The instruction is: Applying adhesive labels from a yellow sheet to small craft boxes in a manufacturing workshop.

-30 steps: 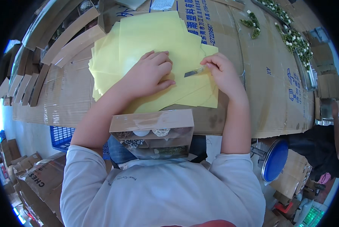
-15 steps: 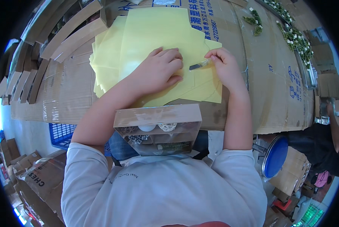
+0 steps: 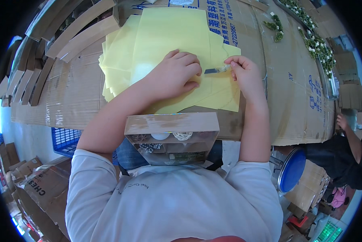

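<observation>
A fanned stack of yellow sheets [image 3: 168, 32] lies on the cardboard-covered table. My left hand [image 3: 179, 74] rests on the sheets with its fingers spread and slightly bent, nothing visible in it. Between thumb and fingertips, my right hand [image 3: 245, 74] pinches a small flat strip [image 3: 216, 70] with a dark, blade-like end and a clear, wrapped-looking end. The dark end points left toward my left hand, just over the paper. Whether it touches the sheet I cannot tell. Cut or fold lines show on the yellow paper near my right hand.
Close to my body, at the table edge, stands a clear-fronted cardboard box [image 3: 172, 124] with decorative balls and pine cones. Cardboard trays [image 3: 86, 36] are stacked at left. Green-and-white sprigs [image 3: 316, 46] lie at far right. Beside a blue stool [image 3: 292, 170], another person's arm [image 3: 352, 141] shows.
My right hand has turned the strip slightly, so it lies nearer level. The whole scene has shifted a little to the right. My left hand remains on the sheets.
</observation>
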`<state>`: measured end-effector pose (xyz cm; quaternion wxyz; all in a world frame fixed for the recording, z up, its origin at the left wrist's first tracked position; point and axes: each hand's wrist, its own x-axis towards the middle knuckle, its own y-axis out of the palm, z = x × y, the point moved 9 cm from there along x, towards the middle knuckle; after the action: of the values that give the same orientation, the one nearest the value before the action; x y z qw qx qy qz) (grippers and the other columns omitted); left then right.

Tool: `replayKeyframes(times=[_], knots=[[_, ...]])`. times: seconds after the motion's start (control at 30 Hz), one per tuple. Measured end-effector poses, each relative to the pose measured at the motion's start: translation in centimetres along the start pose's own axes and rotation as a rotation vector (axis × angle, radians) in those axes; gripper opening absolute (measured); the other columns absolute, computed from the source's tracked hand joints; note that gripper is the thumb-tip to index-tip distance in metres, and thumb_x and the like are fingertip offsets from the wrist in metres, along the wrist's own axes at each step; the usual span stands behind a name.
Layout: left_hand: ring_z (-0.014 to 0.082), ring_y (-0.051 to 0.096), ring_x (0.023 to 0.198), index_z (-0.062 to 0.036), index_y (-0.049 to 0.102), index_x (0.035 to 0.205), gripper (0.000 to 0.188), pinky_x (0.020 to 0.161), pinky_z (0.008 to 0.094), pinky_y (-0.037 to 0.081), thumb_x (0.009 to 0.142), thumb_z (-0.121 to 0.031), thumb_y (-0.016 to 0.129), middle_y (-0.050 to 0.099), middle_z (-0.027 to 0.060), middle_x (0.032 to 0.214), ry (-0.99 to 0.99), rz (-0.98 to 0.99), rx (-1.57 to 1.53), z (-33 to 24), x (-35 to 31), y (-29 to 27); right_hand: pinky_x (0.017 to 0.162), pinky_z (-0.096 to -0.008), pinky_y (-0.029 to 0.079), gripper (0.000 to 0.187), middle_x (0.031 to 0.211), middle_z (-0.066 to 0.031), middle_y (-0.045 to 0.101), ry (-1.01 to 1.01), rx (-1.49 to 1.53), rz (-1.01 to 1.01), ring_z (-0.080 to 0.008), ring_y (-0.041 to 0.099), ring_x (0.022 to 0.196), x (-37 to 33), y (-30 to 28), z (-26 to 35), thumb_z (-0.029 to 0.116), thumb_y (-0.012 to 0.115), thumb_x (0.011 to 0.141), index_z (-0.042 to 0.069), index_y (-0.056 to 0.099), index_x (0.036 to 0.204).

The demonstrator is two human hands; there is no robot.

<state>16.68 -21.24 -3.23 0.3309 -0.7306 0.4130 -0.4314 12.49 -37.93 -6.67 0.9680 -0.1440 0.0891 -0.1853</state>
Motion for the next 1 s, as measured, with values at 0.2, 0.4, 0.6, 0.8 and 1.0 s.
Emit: replayKeyframes(times=[0.2, 0.4, 0.6, 0.8, 1.0], knots=[[0.0267, 0.053, 0.109, -0.0072, 0.062, 0.097, 0.031, 0.098, 0.0411, 0.038, 0.071, -0.019, 0.074, 0.059, 0.0086, 0.109, -0.025, 0.063, -0.033, 0.6, -0.2, -0.4, 0.076, -0.0369, 0.049, 0.013, 0.091, -0.0150, 0.064, -0.275, -0.545, -0.152, -0.0283, 0.062, 0.085, -0.8, 1.8, 2.8, 0.007, 0.058, 0.084, 0.000, 0.067, 0.090], [0.0266, 0.053, 0.109, -0.0067, 0.066, 0.104, 0.037, 0.096, 0.0395, 0.040, 0.071, -0.020, 0.074, 0.059, 0.0079, 0.115, 0.033, -0.029, 0.005, 0.5, -0.3, -0.6, 0.069, -0.0288, 0.048, 0.011, 0.082, -0.0124, 0.067, -0.172, -0.206, -0.076, -0.0185, 0.062, 0.073, -0.2, 0.7, 0.6, 0.005, 0.058, 0.087, -0.001, 0.067, 0.090], [0.0267, 0.055, 0.105, -0.0074, 0.067, 0.098, 0.031, 0.094, 0.0389, 0.042, 0.070, -0.019, 0.074, 0.061, 0.0068, 0.110, 0.085, -0.036, 0.040, -0.1, -0.7, -0.6, 0.069, -0.0262, 0.047, 0.011, 0.079, -0.0074, 0.067, -0.142, -0.161, -0.037, -0.0121, 0.059, 0.072, -0.6, 1.1, 1.1, 0.004, 0.058, 0.087, 0.000, 0.068, 0.091], [0.0252, 0.057, 0.100, -0.0082, 0.064, 0.086, 0.020, 0.089, 0.0380, 0.044, 0.070, -0.016, 0.073, 0.062, 0.0045, 0.103, 0.144, -0.050, 0.047, -0.7, -0.7, -0.7, 0.069, -0.0267, 0.047, 0.012, 0.081, -0.0086, 0.067, -0.174, -0.103, -0.079, -0.0133, 0.059, 0.073, -0.7, 0.4, 1.4, 0.004, 0.058, 0.087, 0.000, 0.068, 0.091], [0.0252, 0.058, 0.094, -0.0084, 0.062, 0.080, 0.016, 0.086, 0.0376, 0.045, 0.069, -0.013, 0.073, 0.062, 0.0052, 0.096, 0.143, -0.069, 0.018, -0.6, -0.8, -0.8, 0.070, -0.0298, 0.048, 0.011, 0.083, -0.0125, 0.066, -0.183, -0.267, -0.077, -0.0203, 0.061, 0.074, -0.5, 0.8, 1.3, 0.005, 0.058, 0.086, 0.000, 0.068, 0.089]])
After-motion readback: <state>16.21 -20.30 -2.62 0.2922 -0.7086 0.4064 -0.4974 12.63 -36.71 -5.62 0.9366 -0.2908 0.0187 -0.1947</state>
